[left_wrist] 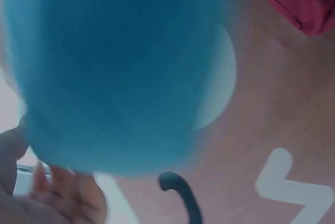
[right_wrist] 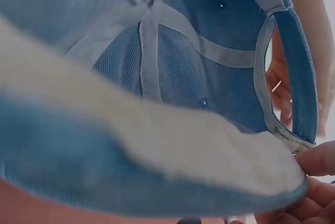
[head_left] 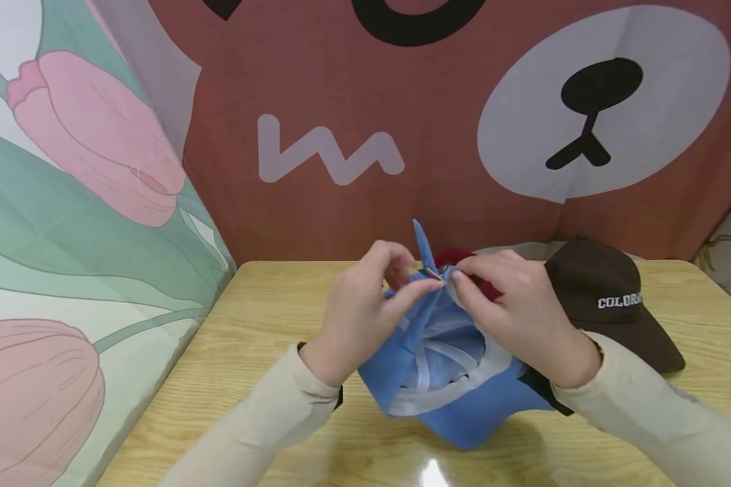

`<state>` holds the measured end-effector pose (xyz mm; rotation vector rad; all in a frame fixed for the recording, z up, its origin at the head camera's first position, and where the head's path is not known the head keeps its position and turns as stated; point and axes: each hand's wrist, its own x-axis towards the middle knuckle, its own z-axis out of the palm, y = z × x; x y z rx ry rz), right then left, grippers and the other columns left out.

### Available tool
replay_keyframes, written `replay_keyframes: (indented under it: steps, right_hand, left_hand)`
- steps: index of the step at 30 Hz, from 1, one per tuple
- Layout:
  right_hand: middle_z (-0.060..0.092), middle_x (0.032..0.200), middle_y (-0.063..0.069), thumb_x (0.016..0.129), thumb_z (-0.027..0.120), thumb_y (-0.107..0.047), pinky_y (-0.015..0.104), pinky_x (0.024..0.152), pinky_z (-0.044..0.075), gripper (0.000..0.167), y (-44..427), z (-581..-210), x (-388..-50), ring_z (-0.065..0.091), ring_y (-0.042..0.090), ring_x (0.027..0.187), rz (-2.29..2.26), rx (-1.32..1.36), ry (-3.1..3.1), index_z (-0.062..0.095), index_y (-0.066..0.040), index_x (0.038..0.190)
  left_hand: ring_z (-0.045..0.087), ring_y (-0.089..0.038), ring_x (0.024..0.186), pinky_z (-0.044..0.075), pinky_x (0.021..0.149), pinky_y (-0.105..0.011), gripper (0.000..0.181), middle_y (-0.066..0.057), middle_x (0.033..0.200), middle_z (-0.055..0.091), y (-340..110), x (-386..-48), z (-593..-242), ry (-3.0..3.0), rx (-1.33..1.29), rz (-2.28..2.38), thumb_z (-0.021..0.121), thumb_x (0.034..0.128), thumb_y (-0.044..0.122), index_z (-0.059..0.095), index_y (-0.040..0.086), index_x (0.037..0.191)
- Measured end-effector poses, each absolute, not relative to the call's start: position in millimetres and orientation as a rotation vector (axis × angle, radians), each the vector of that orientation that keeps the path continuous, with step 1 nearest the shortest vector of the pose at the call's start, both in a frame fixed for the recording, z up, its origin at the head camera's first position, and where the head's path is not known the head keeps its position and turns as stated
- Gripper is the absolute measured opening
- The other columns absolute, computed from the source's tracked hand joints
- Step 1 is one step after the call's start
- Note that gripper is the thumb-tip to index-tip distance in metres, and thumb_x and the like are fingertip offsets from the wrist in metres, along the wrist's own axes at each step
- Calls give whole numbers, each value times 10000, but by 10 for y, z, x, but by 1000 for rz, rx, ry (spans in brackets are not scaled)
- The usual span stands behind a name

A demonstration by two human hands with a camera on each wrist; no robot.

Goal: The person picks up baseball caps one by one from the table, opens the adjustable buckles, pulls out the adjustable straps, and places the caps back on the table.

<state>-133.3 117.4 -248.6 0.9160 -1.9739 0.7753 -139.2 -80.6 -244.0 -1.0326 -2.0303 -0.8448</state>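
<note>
A light blue baseball cap (head_left: pixel 469 412) is held above the table with its inside facing up; pale seam tape (right_wrist: pixel 230 54) lines it in the right wrist view. The left hand (head_left: pixel 365 301) pinches the cap's back strap (head_left: pixel 425 247) near a small metal buckle (head_left: pixel 431 273). The strap's loose end sticks upward. The right hand (head_left: pixel 518 304) pinches the cap's edge beside the buckle, thumb against fingers. Both hands' fingertips nearly meet there. A blurred blue part of the cap (left_wrist: pixel 115 67) fills much of the left wrist view.
A dark brown cap (head_left: pixel 597 291) with white lettering lies at the right of the wooden table (head_left: pixel 268 352). Behind the hands is a red cap (head_left: pixel 453 257), mostly hidden. A printed bear cloth (head_left: pixel 317 216) hangs at the table's back edge.
</note>
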Motion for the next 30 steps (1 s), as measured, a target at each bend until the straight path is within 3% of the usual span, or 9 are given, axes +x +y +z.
replay_keyframes:
  steps: [4, 9, 13, 22, 30]
  right_hand:
    - [686, 781, 61, 767, 691, 59, 332, 577, 506, 94, 1165, -2455, -1328, 607, 173, 673, 765, 895, -2008, 702, -9, 830]
    - [707, 856, 112, 758, 760, 78, 359, 618, 553, 203, 1153, -2453, -1313, 666, 204, 724, 702, 896, -2017, 713, 37, 951]
    - [705, 873, 157, 678, 800, 89, 423, 668, 559, 363, 1152, -2468, -1301, 672, 283, 750, 591, 944, -1968, 699, 78, 1027]
    - [631, 799, 199, 629, 802, 170, 479, 639, 534, 371, 1137, -2445, -1302, 604, 341, 675, 325, 1005, -1907, 647, 109, 961]
    - [679, 800, 125, 684, 773, 145, 414, 639, 559, 262, 1163, -2462, -1305, 629, 257, 697, 529, 973, -1986, 694, 62, 919]
  left_hand:
    - [514, -151, 665, 423, 587, -226, 396, -15, 778, 610, -764, -1308, -2459, -2057, -926, -617, 861, 742, 288, 600, 44, 912]
    - [538, -182, 680, 398, 624, -294, 155, -3, 819, 711, -739, -1330, -2467, -1997, -877, -584, 779, 835, 151, 714, 44, 928]
    - [571, -179, 683, 377, 644, -333, 119, 1, 796, 716, -748, -1362, -2443, -1931, -862, -671, 787, 820, 118, 726, 54, 899]
    - [585, -194, 732, 409, 666, -315, 123, -16, 803, 715, -769, -1374, -2420, -1937, -928, -616, 772, 839, 138, 732, 48, 913]
    - [552, -164, 717, 379, 625, -279, 94, -6, 788, 702, -782, -1366, -2467, -1948, -979, -595, 756, 846, 103, 734, 67, 930]
